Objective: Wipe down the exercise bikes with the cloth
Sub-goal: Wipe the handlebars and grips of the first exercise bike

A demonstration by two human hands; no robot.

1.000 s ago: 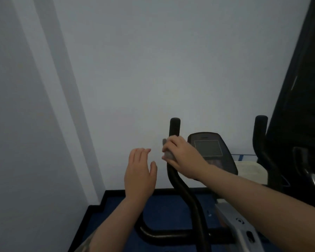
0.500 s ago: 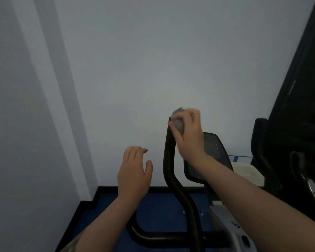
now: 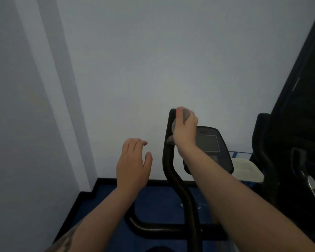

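The left hand (image 3: 133,166) is hovering with fingers relaxed and holding nothing, left of the black curved tubular handlebar (image 3: 173,171) of the exercise bike. The right hand (image 3: 185,130) is gripping a small crumpled grey cloth (image 3: 173,128) against the handlebar's upper end, beside the dark console screen (image 3: 208,145).

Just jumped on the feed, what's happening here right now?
A person is wiping an exercise bike. The right hand grips a grey cloth wrapped around the top of the bike's left black handlebar. The left hand hovers open beside that handlebar, touching nothing. The console sits just behind the right wrist, and the other handlebar stands further right.
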